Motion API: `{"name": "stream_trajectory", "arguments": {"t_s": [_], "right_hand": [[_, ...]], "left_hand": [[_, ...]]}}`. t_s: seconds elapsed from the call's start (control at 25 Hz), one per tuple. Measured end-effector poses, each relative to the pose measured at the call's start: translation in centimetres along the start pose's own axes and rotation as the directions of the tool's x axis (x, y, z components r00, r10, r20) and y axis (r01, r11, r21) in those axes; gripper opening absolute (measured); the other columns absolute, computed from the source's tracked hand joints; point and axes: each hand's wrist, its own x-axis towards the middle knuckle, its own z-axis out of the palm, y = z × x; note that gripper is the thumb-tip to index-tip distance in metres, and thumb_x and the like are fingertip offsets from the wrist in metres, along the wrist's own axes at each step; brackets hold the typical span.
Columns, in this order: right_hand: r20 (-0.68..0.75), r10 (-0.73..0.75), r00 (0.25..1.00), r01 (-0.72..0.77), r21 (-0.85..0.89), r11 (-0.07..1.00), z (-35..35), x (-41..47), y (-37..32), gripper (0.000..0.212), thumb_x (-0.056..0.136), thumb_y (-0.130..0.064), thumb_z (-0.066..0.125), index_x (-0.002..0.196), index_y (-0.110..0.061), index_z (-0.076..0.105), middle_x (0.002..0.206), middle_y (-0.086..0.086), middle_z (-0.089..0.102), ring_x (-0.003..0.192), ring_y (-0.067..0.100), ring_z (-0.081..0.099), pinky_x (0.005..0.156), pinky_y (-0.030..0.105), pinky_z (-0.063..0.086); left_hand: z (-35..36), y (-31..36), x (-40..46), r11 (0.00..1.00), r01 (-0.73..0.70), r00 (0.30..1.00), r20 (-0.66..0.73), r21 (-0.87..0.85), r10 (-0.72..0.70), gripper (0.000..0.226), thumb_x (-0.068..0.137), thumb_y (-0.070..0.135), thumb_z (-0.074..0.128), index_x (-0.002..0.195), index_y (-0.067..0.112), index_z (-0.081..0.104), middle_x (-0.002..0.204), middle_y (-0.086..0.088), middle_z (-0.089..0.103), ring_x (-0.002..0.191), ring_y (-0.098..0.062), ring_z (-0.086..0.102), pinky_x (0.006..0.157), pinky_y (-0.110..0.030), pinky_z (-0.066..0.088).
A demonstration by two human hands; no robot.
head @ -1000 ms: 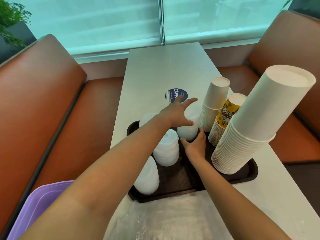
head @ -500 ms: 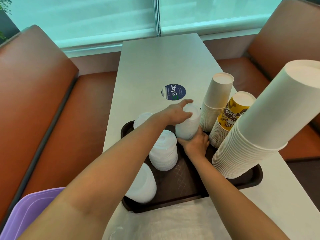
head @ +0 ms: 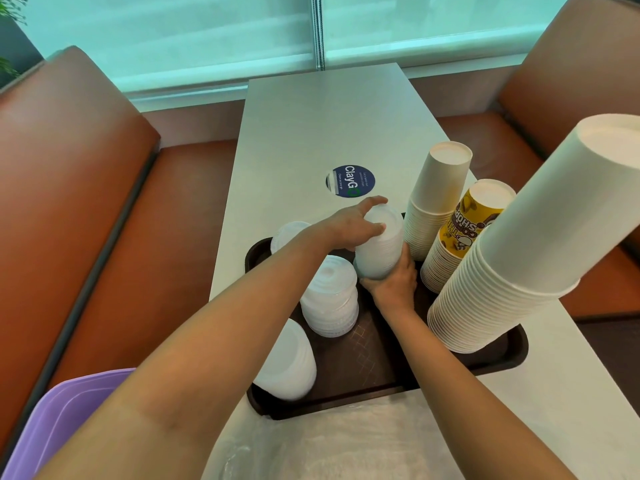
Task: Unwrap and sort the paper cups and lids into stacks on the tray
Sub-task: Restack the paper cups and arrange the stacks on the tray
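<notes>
My left hand (head: 356,225) curls over the top of a stack of white lids (head: 381,247) at the far middle of the tray (head: 363,386); my right hand (head: 393,280) seems to clasp its base. Cup stacks (head: 498,271) stand to the right.

A long pale grey surface (head: 329,126) runs toward a wide window (head: 173,39) with a teal tint and a slim vertical mullion (head: 317,29). Brown upholstered booth seats flank it, one left (head: 79,188), one right (head: 554,81). A round blue sticker (head: 350,180) lies mid-surface. Green leaves (head: 10,8) show at the top left corner.
</notes>
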Motion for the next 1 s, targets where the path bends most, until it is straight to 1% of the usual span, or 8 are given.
{"name": "stream_trajectory", "arguments": {"t_s": [0.08, 0.2, 0.28, 0.44, 0.52, 0.68, 0.76, 1.0], "right_hand": [[0.042, -0.002, 0.999, 0.004, -0.044, 0.999, -0.33, 0.08, 0.15, 0.113, 0.062, -0.037, 0.087, 0.148, -0.016, 0.017, 0.142, 0.017, 0.037, 0.134, 0.035, 0.029, 0.112, 0.049, 0.026], [0.092, 0.005, 0.996, 0.006, -0.122, 0.992, -0.62, 0.04, 0.12, 0.120, 0.062, -0.047, 0.084, 0.151, -0.019, 0.008, 0.143, 0.018, 0.034, 0.136, 0.033, 0.024, 0.113, 0.045, 0.020], [0.094, 0.019, 0.995, -0.004, -0.165, 0.986, -0.51, 0.00, -0.07, 0.122, 0.062, -0.055, 0.081, 0.151, -0.020, 0.004, 0.145, 0.017, 0.032, 0.138, 0.031, 0.021, 0.113, 0.043, 0.015], [0.041, 0.033, 0.999, -0.025, -0.177, 0.984, -0.02, 0.24, -0.33, 0.101, 0.059, -0.057, 0.081, 0.139, -0.019, 0.031, 0.140, 0.013, 0.040, 0.135, 0.028, 0.024, 0.110, 0.040, 0.017], [0.027, 0.017, 1.000, -0.012, -0.178, 0.984, 0.02, 0.20, -0.16, 0.098, 0.059, -0.054, 0.082, 0.136, -0.018, 0.033, 0.137, 0.013, 0.043, 0.133, 0.028, 0.026, 0.109, 0.039, 0.018], [0.014, 0.012, 1.000, -0.009, -0.200, 0.980, 0.02, -0.28, -0.19, 0.118, 0.059, -0.062, 0.078, 0.148, -0.020, 0.012, 0.142, 0.015, 0.039, 0.136, 0.030, 0.025, 0.111, 0.044, 0.014], [0.005, 0.033, 0.999, -0.031, -0.218, 0.975, 0.10, -0.24, -0.44, 0.121, 0.058, -0.066, 0.076, 0.149, -0.021, 0.010, 0.142, 0.016, 0.038, 0.136, 0.030, 0.025, 0.112, 0.045, 0.014], [-0.003, 0.012, 1.000, -0.013, -0.189, 0.982, -0.25, -0.44, -0.26, 0.101, 0.061, -0.050, 0.083, 0.139, -0.016, 0.028, 0.137, 0.015, 0.042, 0.133, 0.031, 0.029, 0.110, 0.041, 0.018]], "left_hand": [[-0.16, 0.41, 0.26, 0.999, 0.018, 1.000, 0.000, 0.051, -0.018, 0.054, 0.095, 0.025, 0.050, 0.144, 0.036, 0.029, 0.132, -0.011, 0.044, 0.106, -0.026, 0.050, 0.079, -0.036, 0.055], [-0.36, 0.84, 0.70, 0.991, 0.037, 0.999, 0.020, 0.127, -0.039, 0.055, 0.093, 0.025, 0.051, 0.142, 0.037, 0.030, 0.130, -0.010, 0.045, 0.098, -0.025, 0.049, 0.068, -0.032, 0.054], [-0.38, 0.82, 0.83, 0.992, 0.048, 0.998, 0.025, 0.120, -0.052, 0.055, 0.093, 0.024, 0.051, 0.142, 0.037, 0.031, 0.131, -0.010, 0.044, 0.102, -0.025, 0.047, 0.071, -0.033, 0.054], [-0.63, 0.41, 0.69, 0.994, 0.059, 0.998, 0.016, 0.092, -0.061, 0.055, 0.093, 0.025, 0.051, 0.142, 0.038, 0.030, 0.133, -0.010, 0.042, 0.106, -0.026, 0.046, 0.078, -0.037, 0.055], [-0.82, 0.28, 0.68, 0.994, 0.059, 0.998, 0.023, 0.089, -0.061, 0.055, 0.093, 0.026, 0.051, 0.142, 0.038, 0.030, 0.135, -0.009, 0.042, 0.107, -0.026, 0.046, 0.079, -0.037, 0.055], [-0.66, 0.31, 0.52, 0.992, 0.056, 0.998, 0.029, 0.111, -0.060, 0.055, 0.093, 0.025, 0.052, 0.142, 0.037, 0.030, 0.134, -0.010, 0.043, 0.108, -0.027, 0.048, 0.081, -0.038, 0.055], [-0.46, 0.20, 0.49, 0.992, 0.058, 0.998, 0.019, 0.116, -0.061, 0.055, 0.093, 0.025, 0.052, 0.142, 0.037, 0.029, 0.132, -0.010, 0.044, 0.105, -0.027, 0.049, 0.081, -0.039, 0.055], [-0.69, 0.23, 0.34, 0.995, 0.074, 0.997, 0.032, 0.064, -0.076, 0.054, 0.092, 0.026, 0.054, 0.140, 0.036, 0.032, 0.127, -0.009, 0.045, 0.104, -0.028, 0.052, 0.078, -0.035, 0.055]]}}
